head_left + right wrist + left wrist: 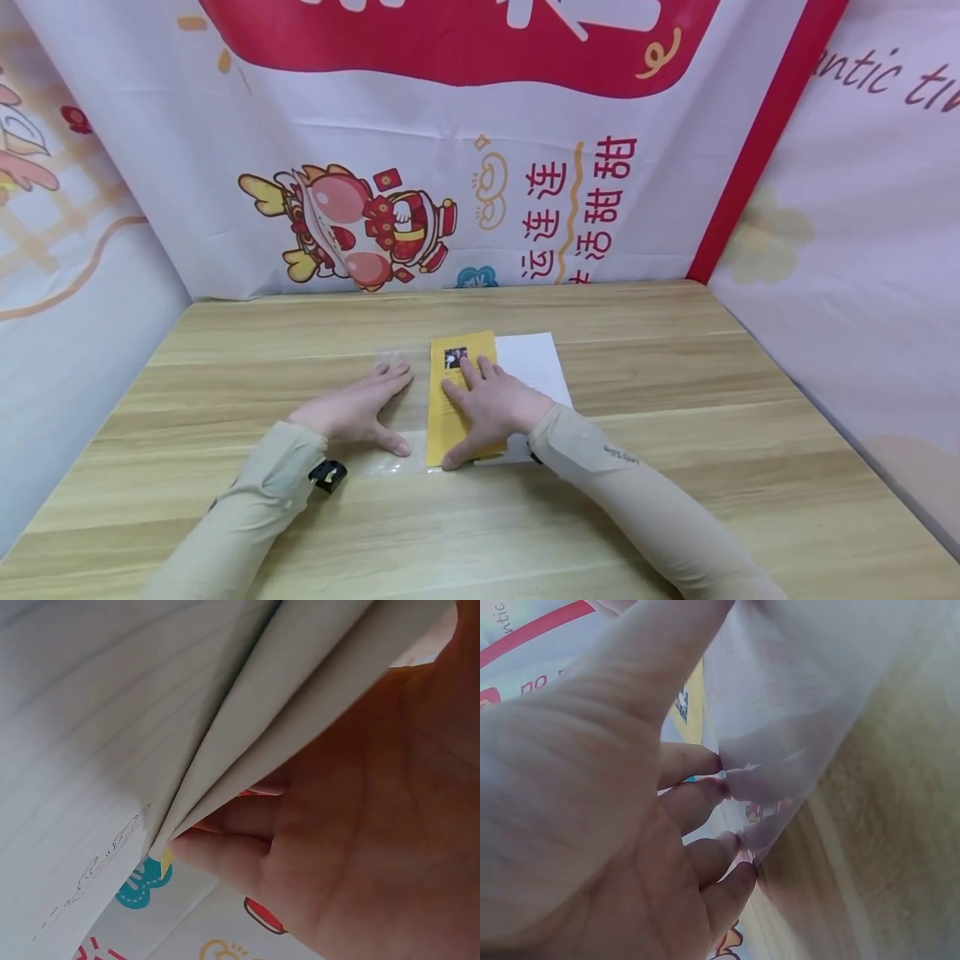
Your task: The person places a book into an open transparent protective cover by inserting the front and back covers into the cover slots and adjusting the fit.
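A notebook lies on the table with a yellow cover (442, 429) on its left side and a white lined page (528, 354) showing at right. My right hand (491, 407) rests on the yellow cover, fingers spread and thumb near its lower edge. Seen from the right wrist, several page edges (247, 742) rise in folds beside the palm. To the left, a clear plastic sheet (415, 408) extends from the cover's edge. My left hand (363, 408) lies on this sheet with fingers straight and thumb apart. In the left wrist view, fingertips (720, 787) touch the plastic.
The wood-grain table (637, 525) runs out around the notebook on all sides. A printed cloth (420, 117) hangs behind the table's back edge, with more cloth at both sides. A small black device (327, 475) sits at my left wrist.
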Tool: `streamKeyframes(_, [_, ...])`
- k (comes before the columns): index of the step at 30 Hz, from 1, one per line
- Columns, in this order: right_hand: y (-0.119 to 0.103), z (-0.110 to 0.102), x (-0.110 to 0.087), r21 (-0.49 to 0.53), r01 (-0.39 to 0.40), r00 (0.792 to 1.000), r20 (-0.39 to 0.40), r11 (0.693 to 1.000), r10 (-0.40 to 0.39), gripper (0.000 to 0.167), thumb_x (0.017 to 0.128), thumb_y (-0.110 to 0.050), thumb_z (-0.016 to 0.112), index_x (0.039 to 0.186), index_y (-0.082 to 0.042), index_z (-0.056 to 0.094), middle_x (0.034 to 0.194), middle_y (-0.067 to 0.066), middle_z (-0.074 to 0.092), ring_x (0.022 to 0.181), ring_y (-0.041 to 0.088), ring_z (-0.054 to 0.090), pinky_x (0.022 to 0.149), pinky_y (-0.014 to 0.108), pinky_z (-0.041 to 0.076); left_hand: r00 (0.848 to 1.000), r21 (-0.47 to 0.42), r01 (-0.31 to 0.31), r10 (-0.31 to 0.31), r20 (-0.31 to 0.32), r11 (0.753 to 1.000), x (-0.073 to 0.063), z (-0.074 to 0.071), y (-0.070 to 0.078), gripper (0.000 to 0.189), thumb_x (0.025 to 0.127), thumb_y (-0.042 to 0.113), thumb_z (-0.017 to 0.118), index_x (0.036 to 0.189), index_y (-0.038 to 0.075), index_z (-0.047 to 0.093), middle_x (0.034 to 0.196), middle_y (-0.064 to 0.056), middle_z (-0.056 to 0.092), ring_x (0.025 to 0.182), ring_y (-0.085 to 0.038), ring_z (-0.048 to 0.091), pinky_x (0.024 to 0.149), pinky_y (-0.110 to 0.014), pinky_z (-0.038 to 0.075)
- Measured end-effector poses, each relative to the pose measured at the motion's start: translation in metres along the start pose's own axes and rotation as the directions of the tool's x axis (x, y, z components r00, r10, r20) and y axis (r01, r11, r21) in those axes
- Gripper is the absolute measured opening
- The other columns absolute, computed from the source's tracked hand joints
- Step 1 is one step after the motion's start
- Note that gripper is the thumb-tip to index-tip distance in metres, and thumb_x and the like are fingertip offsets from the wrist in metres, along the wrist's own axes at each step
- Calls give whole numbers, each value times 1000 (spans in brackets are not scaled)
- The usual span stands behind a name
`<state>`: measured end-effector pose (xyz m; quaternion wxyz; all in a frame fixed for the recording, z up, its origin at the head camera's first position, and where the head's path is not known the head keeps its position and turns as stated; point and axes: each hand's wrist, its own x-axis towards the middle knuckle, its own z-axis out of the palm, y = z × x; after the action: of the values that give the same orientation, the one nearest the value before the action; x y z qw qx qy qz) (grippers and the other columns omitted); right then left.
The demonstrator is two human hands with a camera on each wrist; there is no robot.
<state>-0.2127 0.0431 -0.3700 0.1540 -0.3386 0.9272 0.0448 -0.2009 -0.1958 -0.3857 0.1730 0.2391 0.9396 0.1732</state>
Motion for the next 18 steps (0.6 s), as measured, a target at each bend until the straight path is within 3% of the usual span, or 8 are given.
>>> streamKeyframes(9, [-4,1,1,-72,20,992,-119,997,-28,118,68,-86,58,156,-13,29,157,29,17,140,51,18,113,56,24,1000,8,-26,26,-5,1000,0,-3,3,112,73,62,77,154,1,28,161,-17,13,146,-40,4,115,-55,11])
streamKeyframes(18, [-2,-1,1,-50,33,998,-54,998,-36,116,69,-88,55,156,-16,29,158,24,19,142,48,18,113,53,24,1000,15,-14,15,-24,1000,4,3,5,119,72,65,75,154,-2,21,161,-20,9,146,-40,4,116,-53,10])
